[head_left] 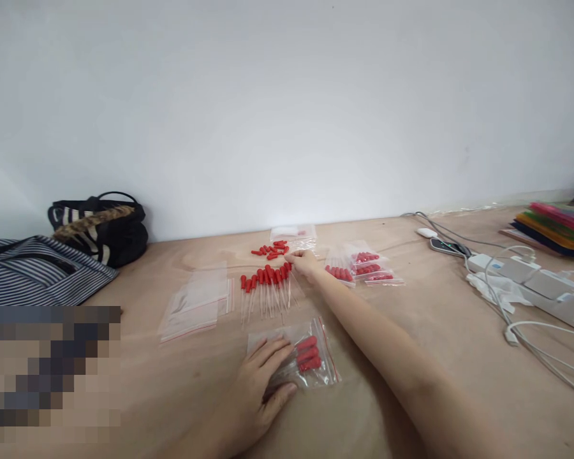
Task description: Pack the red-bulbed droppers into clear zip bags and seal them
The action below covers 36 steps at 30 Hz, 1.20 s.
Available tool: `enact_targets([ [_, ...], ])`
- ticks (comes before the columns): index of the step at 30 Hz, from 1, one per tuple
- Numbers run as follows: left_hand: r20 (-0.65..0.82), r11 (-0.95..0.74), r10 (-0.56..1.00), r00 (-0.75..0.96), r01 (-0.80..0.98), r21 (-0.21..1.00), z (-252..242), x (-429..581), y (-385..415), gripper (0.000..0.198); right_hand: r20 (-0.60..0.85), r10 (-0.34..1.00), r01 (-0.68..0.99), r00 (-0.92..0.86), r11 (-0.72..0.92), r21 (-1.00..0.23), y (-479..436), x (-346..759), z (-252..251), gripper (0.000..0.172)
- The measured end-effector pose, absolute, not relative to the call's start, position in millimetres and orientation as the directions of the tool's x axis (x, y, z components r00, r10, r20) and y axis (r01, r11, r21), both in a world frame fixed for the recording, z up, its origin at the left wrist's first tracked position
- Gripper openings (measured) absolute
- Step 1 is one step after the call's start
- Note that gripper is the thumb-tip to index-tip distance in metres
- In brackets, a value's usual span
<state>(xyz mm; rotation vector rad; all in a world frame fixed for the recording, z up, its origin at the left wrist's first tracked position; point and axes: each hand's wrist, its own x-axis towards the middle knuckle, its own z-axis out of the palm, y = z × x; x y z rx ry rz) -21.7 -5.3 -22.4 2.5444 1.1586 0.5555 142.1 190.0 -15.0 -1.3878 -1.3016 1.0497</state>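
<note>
My left hand lies on a clear zip bag, fingers stretched out and thumb apart. Inside that bag are several droppers with red bulbs. Farther away, my right hand reaches to the right end of a row of glass droppers with red rubber bulbs. Its fingertips are pinched at a dropper there, partly hidden by the fingers. Behind the row lies a small pile of loose red bulbs. Flat zip bags with red seal lines rest to the left.
Filled zip bags with red-bulbed droppers lie right of my right hand. More clear bags are near the wall. A white power strip with cables stands at the right, near coloured folders. A black bag and striped cloth lie left.
</note>
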Motion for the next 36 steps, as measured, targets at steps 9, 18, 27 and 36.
enact_targets([
  [9,0.185,-0.614,0.780,0.598,0.672,0.414,-11,-18,-6,0.041,0.151,0.950,0.004,0.275,0.156,-0.988,132,205,6,0.026],
  [18,0.233,-0.627,0.774,0.589,0.659,0.415,-24,-21,-1,0.042,0.096,0.937,-0.126,0.335,0.146,-0.981,47,255,-26,0.039],
  [27,0.246,-0.595,0.801,0.546,0.677,0.434,-28,-23,1,0.044,0.027,0.930,-0.252,0.366,0.128,-0.959,43,240,-30,0.043],
  [36,0.273,-0.600,0.798,0.537,0.669,0.439,-26,-22,-1,0.042,0.035,0.907,-0.205,0.419,0.132,-0.970,42,248,-25,0.042],
])
